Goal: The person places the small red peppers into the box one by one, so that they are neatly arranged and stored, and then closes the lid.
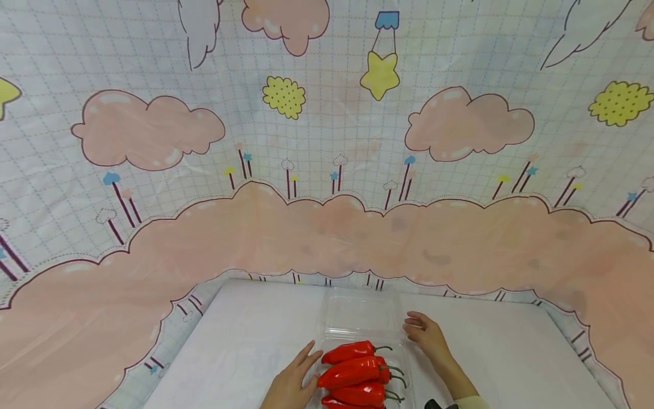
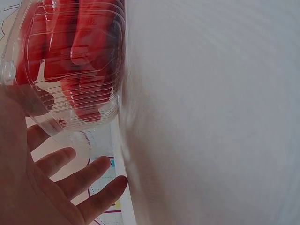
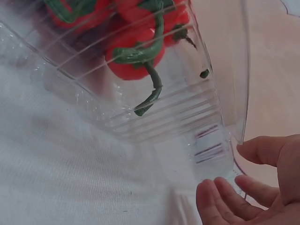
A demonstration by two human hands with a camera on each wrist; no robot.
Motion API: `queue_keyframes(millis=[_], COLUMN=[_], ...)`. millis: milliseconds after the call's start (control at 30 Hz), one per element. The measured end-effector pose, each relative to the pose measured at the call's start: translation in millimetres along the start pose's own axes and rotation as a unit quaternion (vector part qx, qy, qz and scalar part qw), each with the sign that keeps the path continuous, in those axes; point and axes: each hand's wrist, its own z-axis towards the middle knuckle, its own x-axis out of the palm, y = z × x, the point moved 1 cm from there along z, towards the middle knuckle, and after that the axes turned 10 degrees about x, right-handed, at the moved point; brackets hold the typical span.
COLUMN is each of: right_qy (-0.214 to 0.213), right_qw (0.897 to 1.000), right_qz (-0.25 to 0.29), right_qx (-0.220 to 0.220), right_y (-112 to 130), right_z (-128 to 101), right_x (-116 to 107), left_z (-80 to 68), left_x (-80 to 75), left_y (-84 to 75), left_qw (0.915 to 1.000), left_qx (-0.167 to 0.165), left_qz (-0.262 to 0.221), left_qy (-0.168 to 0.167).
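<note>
From the head view, a clear plastic clamshell box (image 1: 364, 335) is sitting on the white desk (image 1: 245, 341) with its lid (image 1: 360, 312) lying open toward the far side, and red peppers (image 1: 355, 372) are filling the near tray. The left hand (image 1: 293, 380) is lying with straight, relaxed fingers against the tray's left side, holding nothing; the right hand (image 1: 426, 335) is hovering just beside the lid's right edge, fingers loosely bent and empty. The risk here is that the light box is sliding or tipping if either hand is pushing unevenly, since nothing is bracing it from the front. In the left wrist view, the left hand (image 2: 42, 187) is spreading its fingers (image 2: 89, 176) wide beside the tray wall (image 2: 79, 93), with the peppers (image 2: 70, 51) showing red through the ribbed plastic; this picture is blurred, so whether the palm is actually touching the box is hard to tell, and a loose contact would be letting the tray skid on the smooth cover. In the right wrist view, the right hand (image 3: 253, 187) is holding its fingertips (image 3: 220, 197) close to the lid's thin rim (image 3: 241, 93), seemingly not gripping it, while green stems (image 3: 150, 89) are poking up near the tray's edge; those stems could be catching the lid and keeping it from seating, and thin plastic could be buckling under a hard pinch.
</note>
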Motion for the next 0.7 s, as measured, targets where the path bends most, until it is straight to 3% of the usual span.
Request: queue_keyframes(millis=[533,700], right_qy=[0.054,0.069], right_qw=[0.993,0.99], right_qz=[0.065,0.082], right_qx=[0.087,0.091], right_y=[-11,-9], right_z=[11,12], right_x=[2,3], left_z=[-0.1,0.0], left_x=[0.6,0.5], left_y=[-0.6,-0.2], left_qw=[1.0,1.0], left_qx=[-0.003,0.002], left_qz=[-0.002,0.002], left_qy=[0.005,0.001])
